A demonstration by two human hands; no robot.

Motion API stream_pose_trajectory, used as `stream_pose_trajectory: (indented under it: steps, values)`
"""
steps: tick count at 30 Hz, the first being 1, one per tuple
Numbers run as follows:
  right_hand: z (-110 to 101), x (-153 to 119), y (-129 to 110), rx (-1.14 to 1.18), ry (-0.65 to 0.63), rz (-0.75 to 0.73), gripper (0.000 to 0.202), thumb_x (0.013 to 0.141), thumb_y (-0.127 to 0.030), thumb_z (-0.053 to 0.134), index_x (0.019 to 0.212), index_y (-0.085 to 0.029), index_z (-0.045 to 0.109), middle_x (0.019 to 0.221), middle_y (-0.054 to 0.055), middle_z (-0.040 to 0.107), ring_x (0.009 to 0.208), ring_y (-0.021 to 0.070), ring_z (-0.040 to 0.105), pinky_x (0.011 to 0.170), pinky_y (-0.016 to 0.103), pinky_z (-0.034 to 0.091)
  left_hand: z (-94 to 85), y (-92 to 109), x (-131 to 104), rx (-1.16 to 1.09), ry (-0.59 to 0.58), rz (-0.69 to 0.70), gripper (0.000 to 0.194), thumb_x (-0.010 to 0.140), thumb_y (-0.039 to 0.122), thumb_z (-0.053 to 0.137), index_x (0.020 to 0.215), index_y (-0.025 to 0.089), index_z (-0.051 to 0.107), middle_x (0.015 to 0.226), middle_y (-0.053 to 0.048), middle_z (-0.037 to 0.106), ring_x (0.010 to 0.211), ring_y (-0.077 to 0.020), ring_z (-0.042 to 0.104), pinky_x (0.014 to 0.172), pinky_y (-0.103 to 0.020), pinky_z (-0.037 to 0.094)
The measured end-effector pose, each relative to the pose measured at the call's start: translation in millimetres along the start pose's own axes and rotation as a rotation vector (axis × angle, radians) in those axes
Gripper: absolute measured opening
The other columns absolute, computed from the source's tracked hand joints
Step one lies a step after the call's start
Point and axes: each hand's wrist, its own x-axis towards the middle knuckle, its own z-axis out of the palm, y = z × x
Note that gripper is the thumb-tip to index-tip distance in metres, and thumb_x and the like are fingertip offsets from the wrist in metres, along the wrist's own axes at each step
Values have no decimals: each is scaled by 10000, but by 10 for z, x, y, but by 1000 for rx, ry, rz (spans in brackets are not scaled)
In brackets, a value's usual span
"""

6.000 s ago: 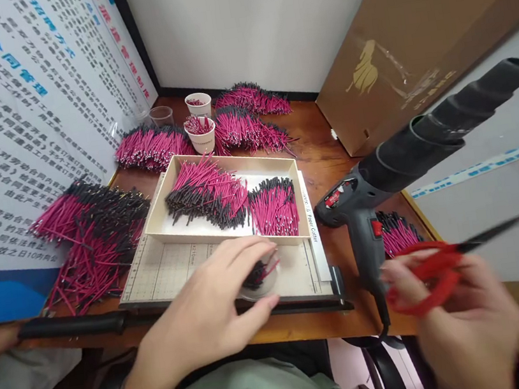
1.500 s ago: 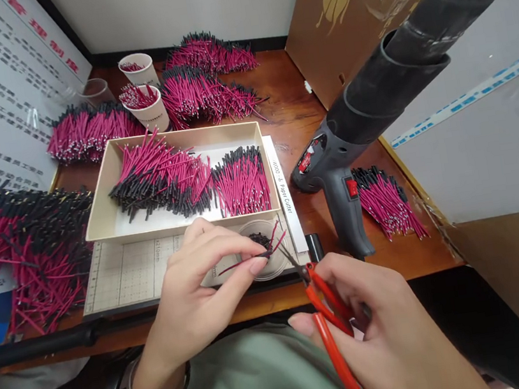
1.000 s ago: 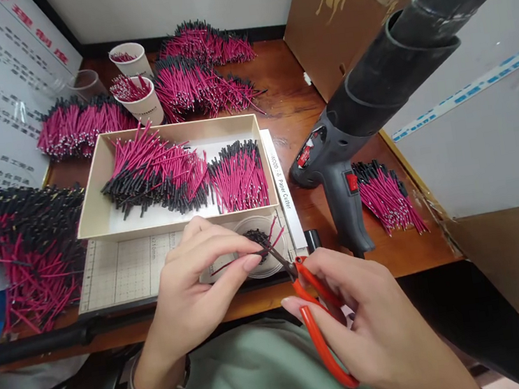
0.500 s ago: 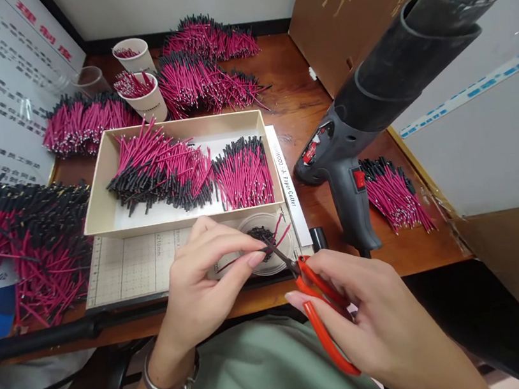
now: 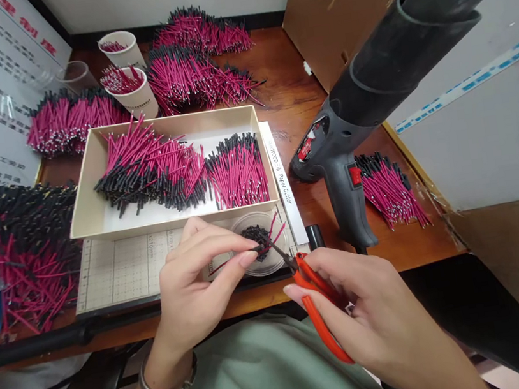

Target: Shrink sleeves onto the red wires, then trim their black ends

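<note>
Between the thumb and forefinger of my left hand [image 5: 198, 274] is a pinched thin pink wire with a black end [image 5: 258, 248]. My right hand [image 5: 372, 310] is wrapped round orange-handled scissors [image 5: 323, 324]. Their narrow dark blades reach up-left to just beside my left fingertips and the wire's black end; whether they touch it I cannot tell. Beneath the fingertips sits a clear round dish [image 5: 282, 261] with small black bits and a few pink wires. Just behind it, a cream box [image 5: 85, 206] holds two heaps of pink wires with black ends [image 5: 240, 174].
A paper cutter [image 5: 113, 273] lies under the box. At right a heat gun [image 5: 343, 189] stands with its black barrel slanting up, near a wire pile [image 5: 392, 192]. Paper cups [image 5: 137, 99] and more wire heaps [image 5: 185, 79] are behind; another heap [image 5: 31, 252] lies at left.
The whole view has shifted slightly, so most things sit a little further left and up. Both hands keep nearly the same pose, wire and scissors still held.
</note>
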Motion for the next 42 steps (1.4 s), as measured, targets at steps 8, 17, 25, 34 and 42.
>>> stream_pose_trajectory:
  steps: [8, 17, 25, 34, 42]
  values:
    - [-10, -17, -9, 11, 12, -13, 377, 955, -249, 623, 673, -185, 381, 590, -75, 395, 525, 27, 333, 484, 160, 266, 5, 3, 4, 15, 3, 17, 158, 962, 84, 715, 982, 241, 718, 868, 45, 771, 763, -115, 627, 732, -309, 464]
    - [-4, 4, 2, 19, -10, 9, 384, 944, -246, 616, 658, -189, 367, 575, -64, 390, 523, 41, 325, 495, 183, 256, 3, 26, 13, 23, 18, 2, 178, 940, 76, 719, 955, 253, 737, 841, 48, 779, 737, -127, 633, 678, -327, 457]
    - [-9, -34, 1, 75, -24, 40, 395, 973, -252, 598, 672, -187, 350, 584, -69, 391, 532, 36, 311, 494, 178, 251, -7, 32, 2, 38, 6, 5, 184, 957, 79, 700, 991, 255, 741, 854, 36, 776, 759, -139, 622, 684, -330, 453]
    - [4, -18, 6, 68, -28, 34, 382, 948, -257, 610, 662, -187, 366, 580, -63, 392, 523, 38, 326, 501, 181, 258, 2, 35, 4, 39, 14, 17, 207, 934, 47, 706, 977, 248, 728, 850, 42, 773, 746, -134, 631, 683, -324, 455]
    - [-5, -11, 3, 85, -43, 37, 394, 948, -246, 596, 654, -188, 340, 569, -59, 385, 522, 45, 314, 502, 190, 248, 22, 43, 8, 32, 22, 24, 168, 957, 88, 711, 983, 254, 723, 847, 38, 770, 745, -139, 641, 684, -341, 470]
